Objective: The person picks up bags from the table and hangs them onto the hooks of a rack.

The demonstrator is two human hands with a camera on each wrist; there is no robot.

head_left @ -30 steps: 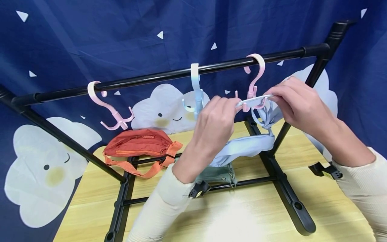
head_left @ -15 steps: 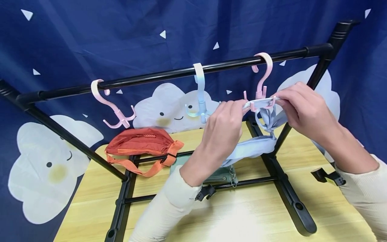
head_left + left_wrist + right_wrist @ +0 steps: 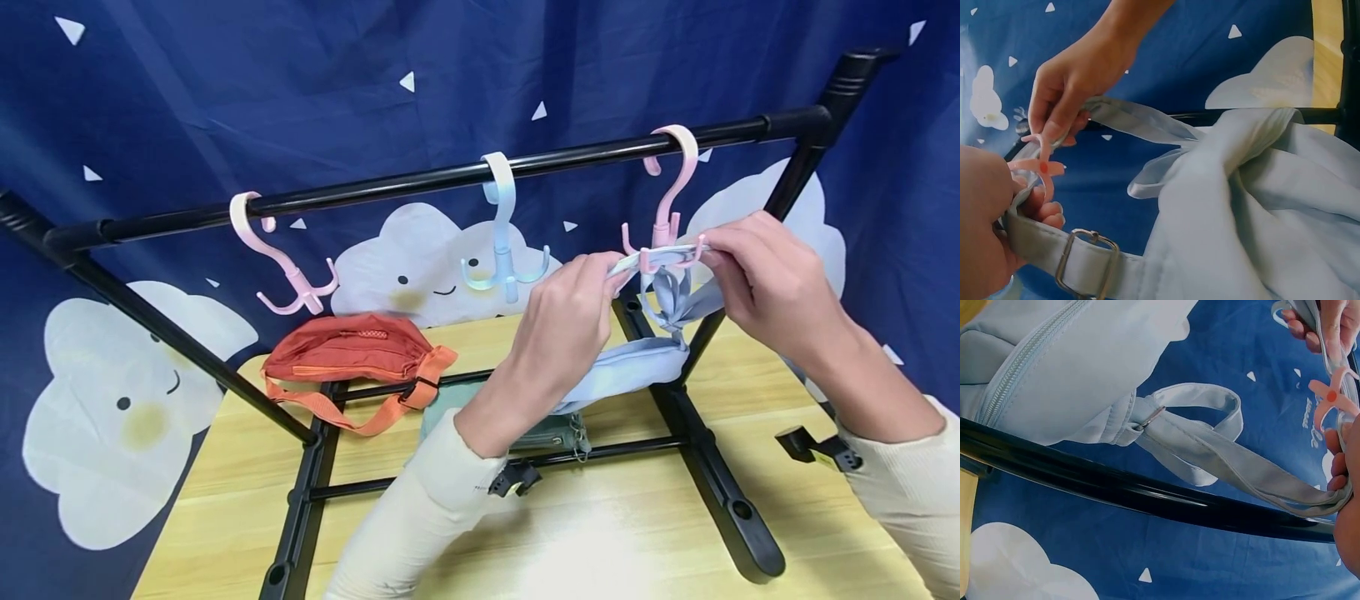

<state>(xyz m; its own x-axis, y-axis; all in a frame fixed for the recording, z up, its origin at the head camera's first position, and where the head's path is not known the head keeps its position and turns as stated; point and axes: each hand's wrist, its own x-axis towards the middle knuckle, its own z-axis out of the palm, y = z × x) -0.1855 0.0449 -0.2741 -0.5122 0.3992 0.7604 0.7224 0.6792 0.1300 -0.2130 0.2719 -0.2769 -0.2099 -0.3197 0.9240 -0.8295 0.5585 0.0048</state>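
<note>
A pale blue zippered bag [image 3: 1116, 356] hangs beneath the right-hand pink hook [image 3: 681, 177]. Its strap [image 3: 1038, 244], with a metal buckle [image 3: 1088, 265], runs across the hook's lower prongs. Left of these prongs, my left hand [image 3: 566, 312] pinches the strap between thumb and fingers. On the other side, my right hand [image 3: 780, 279] pinches the same strap close to the prongs. In the left wrist view, pink prongs [image 3: 1043, 167] stand between the two hands. Part of the bag is hidden behind my left arm in the head view.
The hook hangs from a black rail [image 3: 390, 183], beside a blue hook [image 3: 504, 217] and another pink hook [image 3: 273, 258]. A rust-red belt bag [image 3: 348, 350] and a green pouch [image 3: 551, 433] lie on the wooden table [image 3: 225, 500] at the rack's base.
Both hands, the strap and the right pink hook have shifted rightward along the rail. More of the blue hook's prongs now shows beside my left hand. The view has drifted slightly.
</note>
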